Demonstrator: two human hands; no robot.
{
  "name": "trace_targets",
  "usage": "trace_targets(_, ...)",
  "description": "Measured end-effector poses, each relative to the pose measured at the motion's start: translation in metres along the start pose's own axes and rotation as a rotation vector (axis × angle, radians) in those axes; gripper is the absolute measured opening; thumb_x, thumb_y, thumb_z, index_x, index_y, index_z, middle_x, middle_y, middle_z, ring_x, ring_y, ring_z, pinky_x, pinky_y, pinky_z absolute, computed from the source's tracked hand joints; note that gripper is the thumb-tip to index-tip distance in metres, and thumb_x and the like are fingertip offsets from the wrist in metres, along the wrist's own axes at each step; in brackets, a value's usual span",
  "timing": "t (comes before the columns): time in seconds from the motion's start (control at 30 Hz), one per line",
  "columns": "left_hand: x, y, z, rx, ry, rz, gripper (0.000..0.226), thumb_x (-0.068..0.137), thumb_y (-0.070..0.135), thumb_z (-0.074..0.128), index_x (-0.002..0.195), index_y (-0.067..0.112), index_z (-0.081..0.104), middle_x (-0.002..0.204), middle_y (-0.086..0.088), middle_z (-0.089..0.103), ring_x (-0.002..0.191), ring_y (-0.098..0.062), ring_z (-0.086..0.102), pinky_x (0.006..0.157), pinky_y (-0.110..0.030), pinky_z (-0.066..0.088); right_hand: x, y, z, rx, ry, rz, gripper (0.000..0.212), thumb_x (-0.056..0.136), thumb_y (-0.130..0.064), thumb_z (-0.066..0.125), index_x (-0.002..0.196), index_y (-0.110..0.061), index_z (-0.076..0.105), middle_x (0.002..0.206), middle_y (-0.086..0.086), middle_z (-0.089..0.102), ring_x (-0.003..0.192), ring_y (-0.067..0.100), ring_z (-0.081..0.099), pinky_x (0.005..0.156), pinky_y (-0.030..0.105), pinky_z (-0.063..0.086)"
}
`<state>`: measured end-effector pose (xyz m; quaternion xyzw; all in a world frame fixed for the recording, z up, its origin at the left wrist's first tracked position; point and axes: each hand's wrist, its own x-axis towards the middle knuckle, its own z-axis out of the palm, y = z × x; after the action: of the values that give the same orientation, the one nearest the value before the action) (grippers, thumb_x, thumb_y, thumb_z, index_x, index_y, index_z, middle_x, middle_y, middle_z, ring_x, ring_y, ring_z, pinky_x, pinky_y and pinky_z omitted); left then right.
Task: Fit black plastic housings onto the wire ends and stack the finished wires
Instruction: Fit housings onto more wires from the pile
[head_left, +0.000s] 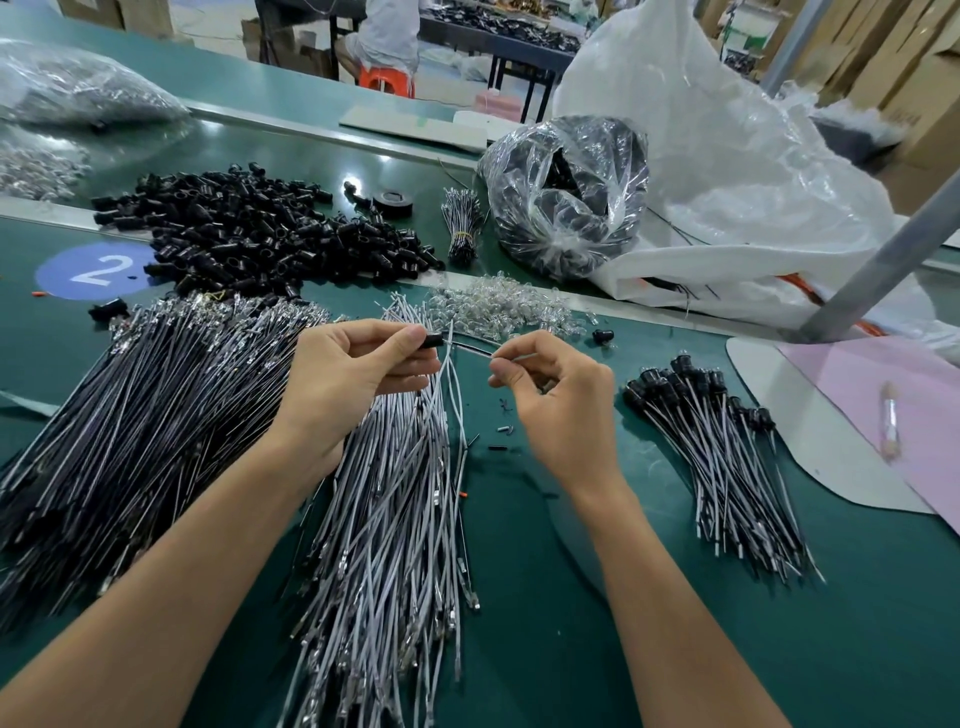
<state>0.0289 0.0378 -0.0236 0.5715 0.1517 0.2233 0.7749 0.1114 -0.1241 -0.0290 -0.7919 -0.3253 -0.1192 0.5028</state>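
Note:
My left hand pinches a small black plastic housing between thumb and fingers. A thin wire runs from the housing to my right hand, which pinches it a short way off. Both hands hover above a pile of grey wires on the green table. A larger pile of black wires lies to the left. The stack of finished wires with black housings lies to the right. Loose black housings are heaped at the back.
Clear glass bulbs lie behind my hands. A bag of black parts and a large white sack stand at the back right. A grey pole slants down on the right beside pink sheets. A banded wire bundle lies nearby.

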Motion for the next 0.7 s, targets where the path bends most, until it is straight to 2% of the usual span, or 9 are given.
trace_targets(0.1,0.0001,-0.0002,0.0005,0.016,-0.023,0.006,0.025,0.072,0.019,0.072,0.093,0.006,0.073,0.083,-0.013,0.076,0.078,-0.023,0.075,0.064,-0.022,0.058,-0.0003,0.0007,-0.0001,-0.007,-0.002,-0.002,0.01,0.087,-0.007,0.071,0.082,-0.015,0.069,0.068,-0.011,0.069,0.064,0.008,0.068,0.057,0.024,0.052)
trace_targets(0.2,0.0,-0.001,0.0008,0.033,-0.062,0.029,0.023,0.07,0.016,0.073,0.092,0.009,0.074,0.085,-0.011,0.076,0.081,-0.023,0.075,0.068,-0.024,0.059,0.0002,0.0011,-0.0006,0.0,0.011,0.014,0.009,0.087,-0.006,0.071,0.082,-0.014,0.069,0.068,-0.009,0.07,0.058,0.004,0.063,0.052,0.01,0.039)
trace_targets(0.23,0.0,-0.0012,0.0009,0.034,-0.071,0.035,0.023,0.07,0.015,0.072,0.092,0.009,0.074,0.085,-0.011,0.076,0.082,-0.023,0.075,0.07,-0.025,0.059,0.0004,0.001,-0.0008,0.008,0.015,0.024,0.009,0.088,-0.006,0.07,0.082,-0.013,0.069,0.068,-0.01,0.07,0.056,0.003,0.061,0.051,0.01,0.038)
trace_targets(0.33,0.0009,-0.001,0.0004,0.027,-0.079,0.048,0.023,0.07,0.013,0.072,0.093,0.009,0.073,0.086,-0.009,0.077,0.085,-0.024,0.075,0.071,-0.025,0.059,0.0011,0.0008,-0.0015,0.032,0.023,0.062,0.011,0.089,-0.006,0.069,0.082,-0.015,0.068,0.068,-0.011,0.07,0.052,0.007,0.059,0.052,0.028,0.049)
trace_targets(0.37,0.001,-0.001,0.0003,0.025,-0.08,0.052,0.024,0.07,0.013,0.072,0.093,0.009,0.073,0.087,-0.009,0.077,0.085,-0.023,0.075,0.07,-0.024,0.059,0.0012,0.0008,-0.0017,0.032,0.024,0.067,0.013,0.089,-0.006,0.069,0.081,-0.016,0.068,0.068,-0.012,0.07,0.051,0.008,0.059,0.054,0.03,0.051)
trace_targets(0.5,0.0003,-0.0017,0.0017,0.05,-0.109,0.072,0.026,0.068,0.012,0.074,0.093,0.008,0.073,0.087,-0.009,0.077,0.085,-0.022,0.075,0.069,-0.022,0.058,0.0006,0.0006,-0.0008,0.04,0.009,0.063,0.012,0.088,-0.007,0.07,0.081,-0.017,0.068,0.068,-0.011,0.071,0.054,0.005,0.061,0.054,0.024,0.05)
trace_targets(0.6,0.0,-0.002,0.0019,0.071,-0.12,0.087,0.028,0.067,0.012,0.075,0.094,0.007,0.073,0.087,-0.009,0.077,0.086,-0.022,0.074,0.069,-0.023,0.058,-0.0008,0.0004,0.001,0.036,-0.015,0.046,0.01,0.087,-0.006,0.071,0.082,-0.014,0.069,0.07,-0.009,0.071,0.056,-0.002,0.061,0.056,0.012,0.044)
trace_targets(0.7,0.0004,-0.0015,0.0013,0.063,-0.111,0.091,0.028,0.066,0.012,0.075,0.094,0.008,0.073,0.088,-0.009,0.077,0.087,-0.023,0.074,0.069,-0.022,0.058,0.0,0.0015,0.001,0.029,-0.021,0.051,0.01,0.087,-0.006,0.071,0.082,-0.014,0.069,0.072,-0.007,0.072,0.062,0.002,0.065,0.059,0.018,0.049)
